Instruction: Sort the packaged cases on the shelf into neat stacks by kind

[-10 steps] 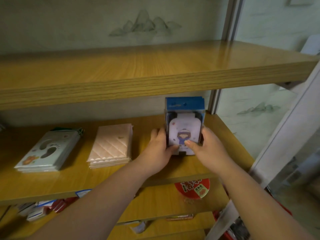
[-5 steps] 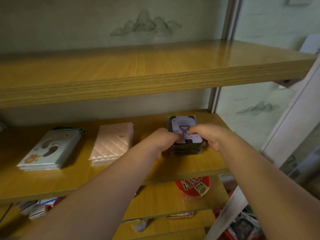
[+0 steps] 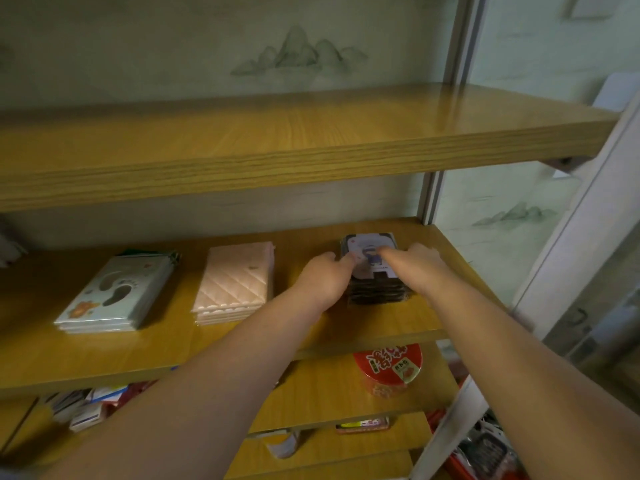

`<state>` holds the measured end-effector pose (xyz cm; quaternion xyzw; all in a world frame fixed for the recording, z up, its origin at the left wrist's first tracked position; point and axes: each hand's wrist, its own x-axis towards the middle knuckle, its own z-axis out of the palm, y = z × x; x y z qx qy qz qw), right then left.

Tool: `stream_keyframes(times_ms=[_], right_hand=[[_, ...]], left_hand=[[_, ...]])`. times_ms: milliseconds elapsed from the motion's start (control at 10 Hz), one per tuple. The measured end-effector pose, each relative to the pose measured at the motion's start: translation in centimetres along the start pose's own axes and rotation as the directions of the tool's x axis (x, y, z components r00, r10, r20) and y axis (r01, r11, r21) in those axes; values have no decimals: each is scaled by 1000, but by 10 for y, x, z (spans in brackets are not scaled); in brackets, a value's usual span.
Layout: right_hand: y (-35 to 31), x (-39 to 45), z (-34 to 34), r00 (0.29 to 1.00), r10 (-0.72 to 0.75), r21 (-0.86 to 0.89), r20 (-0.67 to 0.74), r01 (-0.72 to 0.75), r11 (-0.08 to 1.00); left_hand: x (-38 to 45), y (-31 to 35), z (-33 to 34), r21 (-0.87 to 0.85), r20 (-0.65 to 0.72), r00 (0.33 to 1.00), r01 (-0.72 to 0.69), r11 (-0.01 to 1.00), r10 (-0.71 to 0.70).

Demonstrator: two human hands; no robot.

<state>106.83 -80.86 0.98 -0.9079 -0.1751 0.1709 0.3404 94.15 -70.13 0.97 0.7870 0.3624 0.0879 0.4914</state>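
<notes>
Middle shelf (image 3: 346,327) carries three flat stacks, left to right: footprint-print cases (image 3: 114,296), pink quilted cases (image 3: 235,282), dark cartoon-print cases (image 3: 372,271) near the right end. Stacks sit well apart from each other. Both hands are on the dark stack: left hand (image 3: 323,282) against its left side with fingers curled onto the top case, right hand (image 3: 420,266) against its right side, fingers likewise curled over the top edge. Stack is squeezed between them, lying flat on the shelf; lower cases show as dark edges under the top card. Cannot tell how far the thumbs wrap, hidden behind the hands. Both forearms cross the front of the shelf and cover part of the lower levels. Upper shelf (image 3: 311,143) overhangs the working area, its thick front edge close above the stacks. Lower shelf holds a red round tub (image 3: 388,368) just under the dark stack, and a heap of loose small packages (image 3: 86,403) at the left, blurred. A flat pack (image 3: 362,424) lies on the level below that. White frame post (image 3: 571,237) runs diagonally just right of the shelf end. Back wall has a mountain print (image 3: 298,53).
</notes>
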Motion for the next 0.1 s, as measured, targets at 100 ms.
stream_keyframes(times_ms=[100], right_hand=[[5,-12,5,972,-97,-120,-216,73,990]], left_hand=[[-13,-8,-16,183,-42,994,-91,979,101]])
